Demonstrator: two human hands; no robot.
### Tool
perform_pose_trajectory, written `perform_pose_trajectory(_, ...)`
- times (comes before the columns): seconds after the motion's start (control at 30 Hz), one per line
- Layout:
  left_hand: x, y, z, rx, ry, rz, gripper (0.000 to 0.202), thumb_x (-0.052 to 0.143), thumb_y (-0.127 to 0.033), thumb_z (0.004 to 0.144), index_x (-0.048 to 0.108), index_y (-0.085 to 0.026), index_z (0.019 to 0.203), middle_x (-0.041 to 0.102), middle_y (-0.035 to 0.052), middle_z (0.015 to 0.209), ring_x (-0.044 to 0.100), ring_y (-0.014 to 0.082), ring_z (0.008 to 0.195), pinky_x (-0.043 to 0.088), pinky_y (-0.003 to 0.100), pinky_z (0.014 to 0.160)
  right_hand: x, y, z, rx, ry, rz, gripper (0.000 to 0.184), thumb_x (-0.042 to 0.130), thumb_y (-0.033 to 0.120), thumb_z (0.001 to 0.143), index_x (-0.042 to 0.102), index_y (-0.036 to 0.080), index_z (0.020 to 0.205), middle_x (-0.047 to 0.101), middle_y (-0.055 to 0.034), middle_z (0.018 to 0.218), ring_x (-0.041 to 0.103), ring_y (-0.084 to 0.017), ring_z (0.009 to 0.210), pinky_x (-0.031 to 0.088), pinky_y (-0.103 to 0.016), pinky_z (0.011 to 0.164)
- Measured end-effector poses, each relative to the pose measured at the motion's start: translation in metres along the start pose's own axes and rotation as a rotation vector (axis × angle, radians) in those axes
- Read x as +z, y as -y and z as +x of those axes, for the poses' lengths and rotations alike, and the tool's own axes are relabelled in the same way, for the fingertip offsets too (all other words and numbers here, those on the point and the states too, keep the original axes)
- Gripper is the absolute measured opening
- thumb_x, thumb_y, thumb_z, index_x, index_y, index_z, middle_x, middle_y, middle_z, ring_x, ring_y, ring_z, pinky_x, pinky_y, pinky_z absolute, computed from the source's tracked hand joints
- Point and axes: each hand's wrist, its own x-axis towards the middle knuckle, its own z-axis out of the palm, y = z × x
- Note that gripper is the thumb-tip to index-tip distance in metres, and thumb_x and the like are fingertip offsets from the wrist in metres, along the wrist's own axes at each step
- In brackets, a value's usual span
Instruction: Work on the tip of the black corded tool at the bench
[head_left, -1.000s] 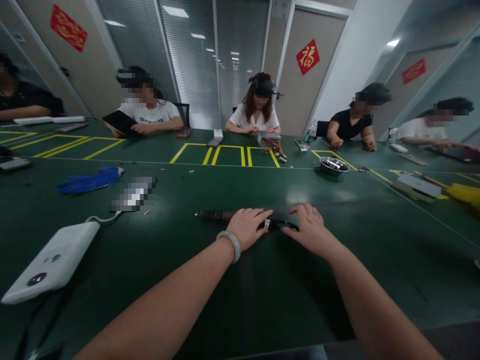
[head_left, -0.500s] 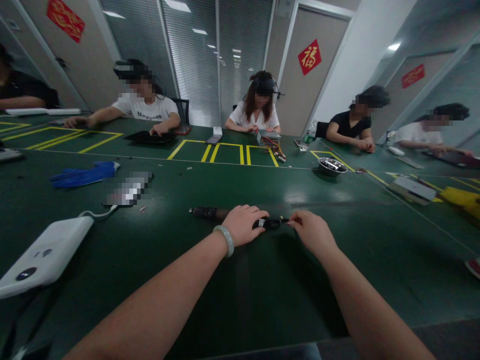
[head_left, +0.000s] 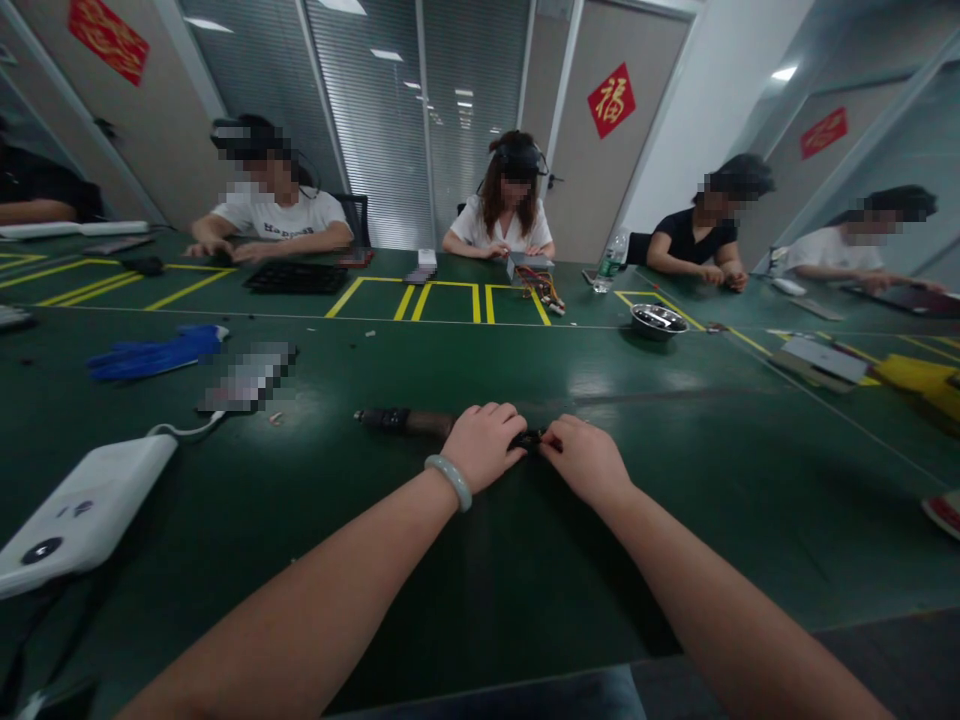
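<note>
A long dark tool point(head_left: 405, 421) lies flat on the green table point(head_left: 480, 560), its handle end sticking out to the left. My left hand point(head_left: 484, 443), with a pale bangle on the wrist, is closed over the tool's middle. My right hand point(head_left: 583, 455) is closed in a pinch at the tool's black front end point(head_left: 529, 438), touching my left hand. What the right fingers pinch is too small to make out.
A white device point(head_left: 82, 512) with a cable lies at the near left, a blue glove point(head_left: 154, 355) farther back. A metal bowl point(head_left: 657, 320) and a water bottle point(head_left: 610, 262) stand at the far right. Several people sit around the table's far side.
My right hand went from lying spread over the tool's end to a pinch, then slid left until it met my left hand. My left hand stayed on the tool.
</note>
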Motion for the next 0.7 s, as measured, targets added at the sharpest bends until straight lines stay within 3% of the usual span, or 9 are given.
perform_pose_trajectory(0.2,0.007,0.000,0.002,0.003,0.003,-0.019,0.007,0.056,-0.024,0.088,0.058,-0.022,0.093,0.059,0.0027,0.098,0.054,0.0203,0.094,0.040,0.034,0.080,-0.001,0.003,0.000,-0.037,0.002,-0.041,0.010,0.057,0.022,0.085,0.061,0.022,0.076,0.061,-0.0009,0.083,0.054,-0.013,0.071,0.037,-0.026,0.064)
perform_pose_trajectory(0.53,0.010,0.008,0.001,0.029,-0.004,-0.107,0.011,0.057,-0.025,0.086,0.061,-0.026,0.097,0.062,-0.0007,0.101,0.054,0.0196,0.098,0.040,0.035,0.084,0.000,-0.001,0.003,-0.131,0.004,0.014,0.006,0.062,0.023,0.083,0.062,0.022,0.078,0.060,0.0005,0.081,0.054,-0.014,0.073,0.037,-0.027,0.068)
perform_pose_trajectory(0.7,0.010,0.009,0.001,0.037,0.001,-0.124,0.011,0.056,-0.025,0.087,0.063,-0.025,0.096,0.063,-0.0002,0.101,0.055,0.0192,0.098,0.039,0.035,0.085,0.004,-0.004,0.003,-0.101,-0.023,0.101,0.006,0.064,0.026,0.083,0.062,0.021,0.080,0.060,0.0009,0.083,0.055,-0.013,0.075,0.038,-0.026,0.069)
